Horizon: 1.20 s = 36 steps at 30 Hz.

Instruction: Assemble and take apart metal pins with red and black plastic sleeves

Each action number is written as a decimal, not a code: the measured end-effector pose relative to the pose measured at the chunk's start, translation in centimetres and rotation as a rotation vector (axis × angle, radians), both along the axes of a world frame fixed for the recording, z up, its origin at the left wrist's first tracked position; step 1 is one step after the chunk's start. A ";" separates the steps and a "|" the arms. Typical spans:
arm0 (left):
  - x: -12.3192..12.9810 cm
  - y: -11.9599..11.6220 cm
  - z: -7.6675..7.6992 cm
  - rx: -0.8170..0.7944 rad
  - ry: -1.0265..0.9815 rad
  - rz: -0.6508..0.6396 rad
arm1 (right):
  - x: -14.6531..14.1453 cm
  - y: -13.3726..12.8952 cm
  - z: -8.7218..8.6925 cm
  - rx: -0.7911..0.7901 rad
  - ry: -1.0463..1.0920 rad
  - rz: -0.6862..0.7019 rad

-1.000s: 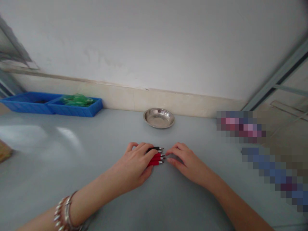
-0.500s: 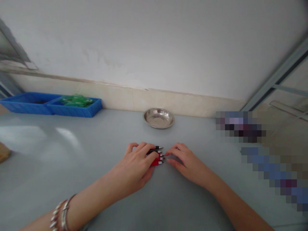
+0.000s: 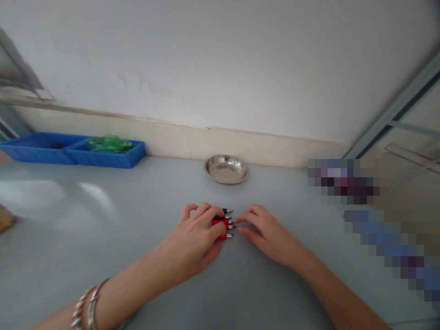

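Several pens lie side by side on the grey table, black pens (image 3: 227, 211) on the far side and red pens (image 3: 220, 223) nearer to me. Their silver tips point right. My left hand (image 3: 201, 229) covers their left ends, its fingers curled over the black and red barrels and its thumb low at the near side. How far the barrels reach under the palm is hidden. To the right, my right hand (image 3: 261, 229) rests with thumb and forefinger apart. Its forefinger is close to the pen tips; I cannot tell whether it touches them.
A round steel dish (image 3: 227, 170) stands beyond the pens near the wall. At the back left are blue trays (image 3: 103, 158), one with green pieces in it. A brownish object (image 3: 5, 219) sits at the left edge. Blurred-out patches cover the right side.
The nearest red pen has shifted slightly towards me, apart from the other red ones. The left hand's fingers have moved a little right along the pens; the right hand has hardly moved.
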<state>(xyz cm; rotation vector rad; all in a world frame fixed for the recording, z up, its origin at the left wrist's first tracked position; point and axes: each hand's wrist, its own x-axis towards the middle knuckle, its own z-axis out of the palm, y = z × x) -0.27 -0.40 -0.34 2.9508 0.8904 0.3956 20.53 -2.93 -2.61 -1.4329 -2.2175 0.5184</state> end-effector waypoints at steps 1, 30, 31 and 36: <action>0.0 0.0 0.0 0.001 0.001 0.000 | 0.0 0.0 0.0 -0.001 -0.001 0.002; 0.0 0.0 -0.3 -0.017 0.075 0.019 | -0.2 0.0 0.1 0.025 0.029 -0.003; 0.0 0.0 -0.3 -0.018 0.077 0.018 | -0.2 0.0 0.1 0.029 0.031 -0.001; 0.0 -0.2 -0.3 -0.001 -0.003 -0.010 | -0.1 0.0 0.1 0.056 0.067 -0.008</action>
